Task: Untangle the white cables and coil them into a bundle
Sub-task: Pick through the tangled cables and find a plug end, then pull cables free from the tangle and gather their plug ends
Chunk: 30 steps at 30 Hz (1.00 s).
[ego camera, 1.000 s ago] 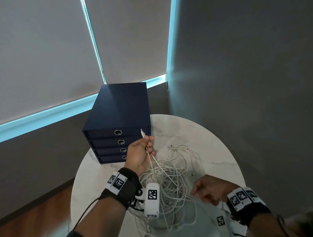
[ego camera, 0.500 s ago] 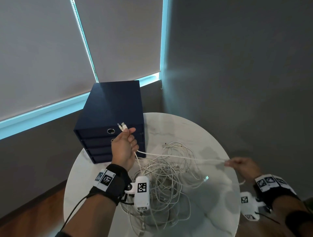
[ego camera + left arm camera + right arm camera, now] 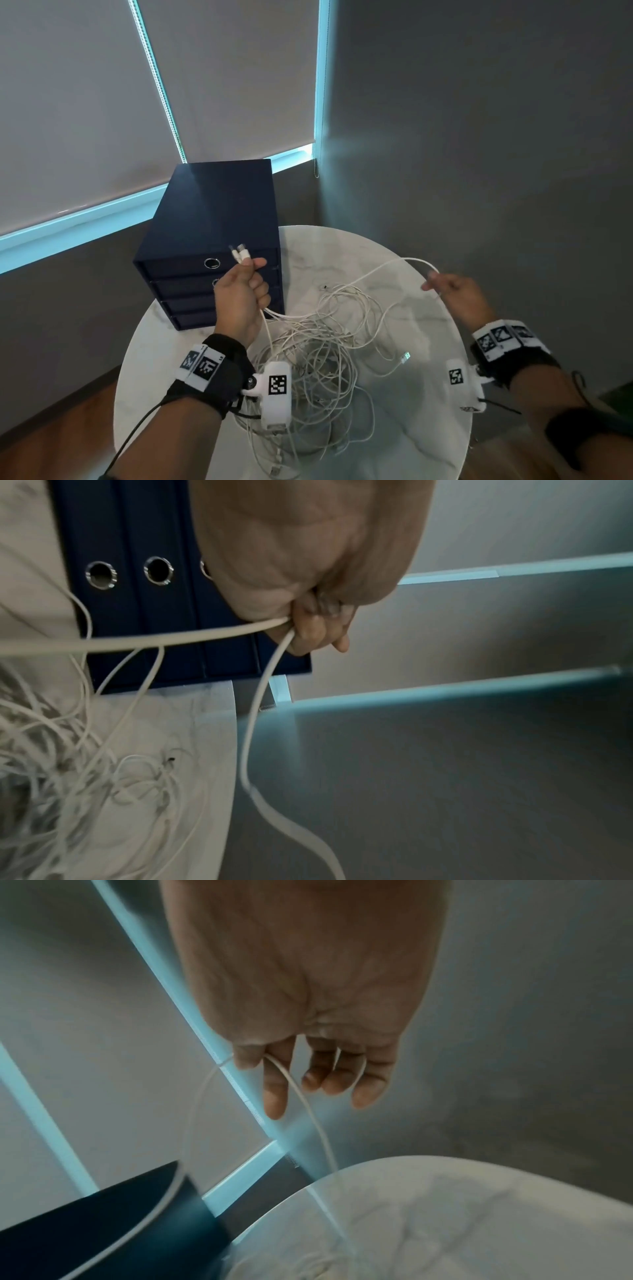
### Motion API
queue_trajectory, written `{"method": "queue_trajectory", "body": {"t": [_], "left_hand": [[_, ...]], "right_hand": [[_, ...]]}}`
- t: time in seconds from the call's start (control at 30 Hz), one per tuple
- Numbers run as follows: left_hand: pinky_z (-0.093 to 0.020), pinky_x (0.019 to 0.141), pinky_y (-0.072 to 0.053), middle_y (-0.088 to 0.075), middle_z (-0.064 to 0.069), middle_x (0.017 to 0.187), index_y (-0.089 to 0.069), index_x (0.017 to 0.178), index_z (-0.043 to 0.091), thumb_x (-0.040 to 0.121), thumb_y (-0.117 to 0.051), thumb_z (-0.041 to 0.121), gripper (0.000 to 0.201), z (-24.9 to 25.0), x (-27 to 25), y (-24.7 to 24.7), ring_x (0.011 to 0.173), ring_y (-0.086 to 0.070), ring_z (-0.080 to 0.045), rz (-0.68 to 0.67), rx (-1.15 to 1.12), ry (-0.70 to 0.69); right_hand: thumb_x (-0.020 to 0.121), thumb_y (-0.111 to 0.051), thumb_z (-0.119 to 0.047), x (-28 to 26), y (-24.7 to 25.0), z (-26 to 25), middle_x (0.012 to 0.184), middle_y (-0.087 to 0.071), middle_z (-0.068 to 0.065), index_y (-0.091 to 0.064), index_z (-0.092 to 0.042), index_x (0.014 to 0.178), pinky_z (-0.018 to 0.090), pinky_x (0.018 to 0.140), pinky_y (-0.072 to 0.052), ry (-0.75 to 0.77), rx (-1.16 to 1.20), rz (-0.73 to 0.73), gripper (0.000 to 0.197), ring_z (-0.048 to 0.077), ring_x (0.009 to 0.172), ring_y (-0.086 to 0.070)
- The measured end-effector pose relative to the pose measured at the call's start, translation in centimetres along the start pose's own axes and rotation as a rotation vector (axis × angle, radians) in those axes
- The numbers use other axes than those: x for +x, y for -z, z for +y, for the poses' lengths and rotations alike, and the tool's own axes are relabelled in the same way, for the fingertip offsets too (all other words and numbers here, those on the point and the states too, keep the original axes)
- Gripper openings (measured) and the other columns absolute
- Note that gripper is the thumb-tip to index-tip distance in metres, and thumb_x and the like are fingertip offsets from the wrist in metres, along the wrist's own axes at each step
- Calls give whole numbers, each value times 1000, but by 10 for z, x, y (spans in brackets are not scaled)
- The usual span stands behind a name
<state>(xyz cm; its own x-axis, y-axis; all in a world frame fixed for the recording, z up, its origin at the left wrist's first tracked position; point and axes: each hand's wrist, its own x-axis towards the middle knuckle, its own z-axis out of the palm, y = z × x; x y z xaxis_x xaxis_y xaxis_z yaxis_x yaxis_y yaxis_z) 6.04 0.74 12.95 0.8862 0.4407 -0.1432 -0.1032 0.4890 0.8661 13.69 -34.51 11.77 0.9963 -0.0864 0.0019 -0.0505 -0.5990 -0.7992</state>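
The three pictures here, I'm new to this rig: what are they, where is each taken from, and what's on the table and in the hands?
No machine: a person wears one camera on the head and one on each wrist. The head view shows a round marble table bearing a dark blue drawer box and a tangle of white cables. The left hand grips two cable ends, plugs sticking up. The right hand pinches one cable lifted from the pile. The wrist views look along each hand.
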Motion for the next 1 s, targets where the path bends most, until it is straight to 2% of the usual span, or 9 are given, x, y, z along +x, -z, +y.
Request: {"method": "queue_trajectory", "body": {"t": [0.1, 0.17, 0.27, 0.4, 0.5, 0.67, 0.8, 0.87, 1.0], "left_hand": [[-20, 41, -27, -40, 2, 58, -67, 100, 3, 106, -44, 16, 27, -14, -13, -14, 48, -30, -9, -95, 174, -41], [-21, 42, -32, -56, -4, 66, -70, 102, 2, 105, -48, 15, 25, -22, -22, -25, 47, -35, -9, -177, 281, -74], [-23, 44, -41, -73, -9, 83, -73, 103, 5, 102, -54, 18, 23, -30, -38, -43, 45, -44, -10, -286, 422, -101], [-24, 43, -37, -51, 0, 51, -72, 88, 5, 102, -56, 17, 25, -34, -46, -56, 43, -41, -10, -259, 393, -87], [-23, 44, -36, -54, -6, 59, -74, 104, 5, 103, -54, 21, 26, -29, -49, -58, 45, -39, -9, -270, 314, -88], [-20, 43, -26, -46, -6, 62, -71, 94, -2, 102, -55, 20, 29, -12, -40, -57, 46, -29, -9, -221, 275, -168], [-20, 43, -27, -54, 0, 68, -68, 89, 4, 104, -51, 18, 27, 19, -31, -53, 50, -31, -8, -186, 103, -204], [-19, 42, -27, -56, 3, 69, -67, 87, 6, 105, -49, 15, 26, 29, -29, -51, 50, -31, -8, -197, 51, -219], [-18, 41, -29, -55, 3, 67, -68, 85, 7, 104, -52, 15, 26, 14, -24, -44, 48, -32, -7, -155, 91, -168]], "right_hand": [[99, -53, -33, -13, -33, -30, 63, -61, -16, -73, -20, 74, 27, 62, -43, 60, 28, -167, 34, 1, 53, -49], [99, -54, -29, -27, -49, -59, 57, -55, -8, -71, -16, 77, 31, 51, -45, 81, 108, -290, 31, 11, 45, -46], [100, -53, -25, -46, -60, -104, 47, -54, -3, -69, -11, 83, 27, 52, -46, 220, 104, -438, 27, 17, 43, -52], [97, -56, -20, -56, -65, -138, 63, -61, -4, -62, -20, 74, 19, 60, -45, 472, -143, -483, 24, 1, 55, -55], [94, -50, -23, -55, -74, -135, 78, -68, -5, -65, -18, 75, 30, 75, -50, 500, -293, -553, 25, 9, 75, -63], [92, -58, -30, -49, -97, -95, 68, -61, -2, -58, -16, 67, 33, 66, -47, 467, -387, -530, 29, 13, 63, -56], [92, -55, -29, -41, -108, -22, 83, -64, 6, -62, -16, 75, 32, 72, -49, 217, -522, -542, 22, 22, 80, -63], [91, -55, -22, -40, -108, -5, 82, -70, 13, -70, -8, 80, 35, 70, -55, 94, -392, -561, 24, 28, 75, -68], [99, -51, -8, -39, -100, -44, 63, -65, 22, -65, 9, 84, 27, 47, -47, -52, 395, -383, 27, 19, 44, -57]]}}
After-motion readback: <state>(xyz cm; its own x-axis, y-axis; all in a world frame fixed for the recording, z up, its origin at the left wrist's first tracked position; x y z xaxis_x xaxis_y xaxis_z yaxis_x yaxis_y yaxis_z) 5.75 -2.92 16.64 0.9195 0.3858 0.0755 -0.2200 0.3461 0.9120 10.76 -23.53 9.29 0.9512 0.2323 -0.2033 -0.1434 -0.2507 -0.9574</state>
